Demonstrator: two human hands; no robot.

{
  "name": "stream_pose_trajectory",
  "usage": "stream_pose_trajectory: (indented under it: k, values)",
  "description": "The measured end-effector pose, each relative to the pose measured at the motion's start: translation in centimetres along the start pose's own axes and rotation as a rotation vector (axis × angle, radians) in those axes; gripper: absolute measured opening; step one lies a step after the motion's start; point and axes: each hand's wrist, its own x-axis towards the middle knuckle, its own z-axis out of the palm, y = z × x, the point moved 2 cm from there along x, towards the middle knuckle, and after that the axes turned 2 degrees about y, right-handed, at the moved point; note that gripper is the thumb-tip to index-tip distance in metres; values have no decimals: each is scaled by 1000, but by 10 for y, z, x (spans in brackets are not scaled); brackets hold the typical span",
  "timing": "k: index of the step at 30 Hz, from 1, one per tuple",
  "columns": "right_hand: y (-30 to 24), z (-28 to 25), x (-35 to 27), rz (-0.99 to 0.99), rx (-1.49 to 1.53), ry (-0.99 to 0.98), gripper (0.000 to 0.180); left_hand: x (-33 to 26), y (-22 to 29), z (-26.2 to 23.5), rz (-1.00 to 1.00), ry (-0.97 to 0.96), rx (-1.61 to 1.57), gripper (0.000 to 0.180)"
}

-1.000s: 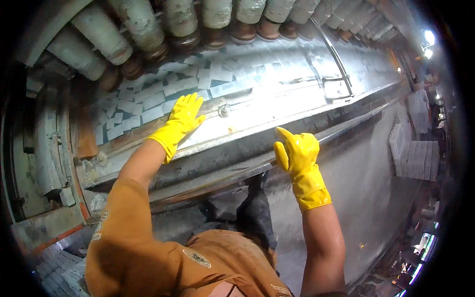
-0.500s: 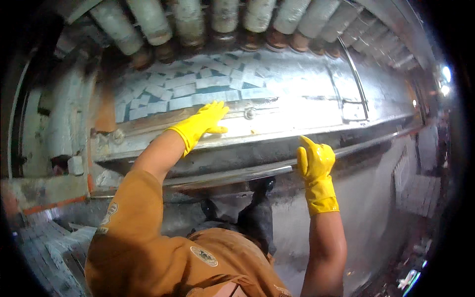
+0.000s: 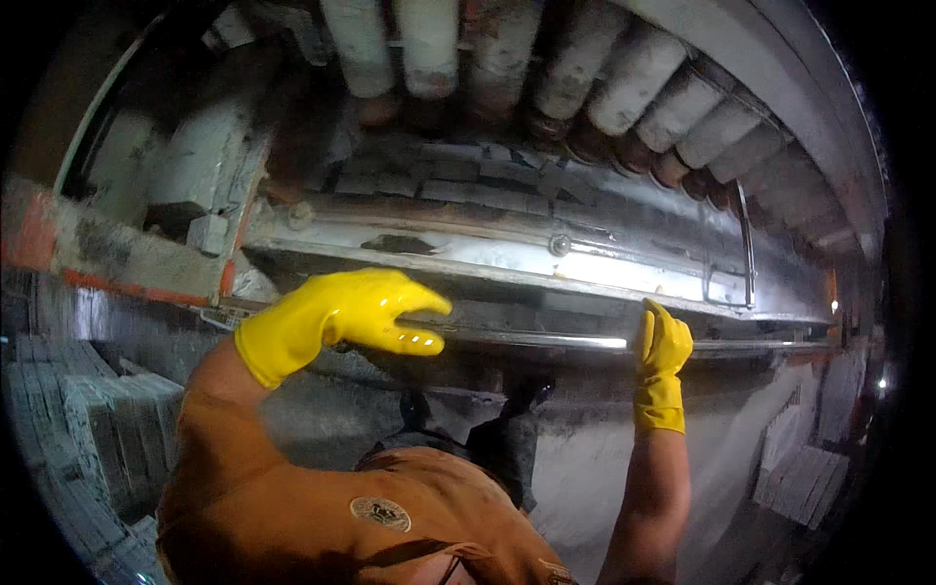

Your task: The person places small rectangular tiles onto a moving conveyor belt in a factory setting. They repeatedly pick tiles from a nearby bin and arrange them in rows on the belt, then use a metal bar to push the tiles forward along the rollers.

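Both my hands wear yellow rubber gloves. My left hand hovers over the near side of a long metal trough, its thumb and fingers spread apart with nothing between them. A polished metal rail runs behind it toward my right hand. At the right, my right hand is by the trough's pale front ledge, fingers curled and the index finger bent forward. Whatever its curled fingers may hold is hidden. Pale rectangular pieces lie in rows on the bed beyond the ledge, dim in shadow.
A row of thick grey cylinders hangs over the far side. A thin metal bar stands at the right. Stacked grey slabs are at the left, more slabs at the lower right. A round knob sits on the ledge.
My left hand has left the bed's edge and come back toward me. My right hand's index finger is more bent. The view has shifted, and the pale pieces look darker.
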Motion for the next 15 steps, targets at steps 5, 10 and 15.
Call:
stream_pose_trajectory:
  k: [5,10,15]
  values:
    - [10,8,-4,23,1,-56,30,-60,-25,25,-190,164,35,71]
    - [13,9,-7,-2,-12,-68,32,-55,-45,40,-384,155,248,59]
    - [15,11,-7,-20,-21,-53,31,-56,-41,41,-398,186,288,55]
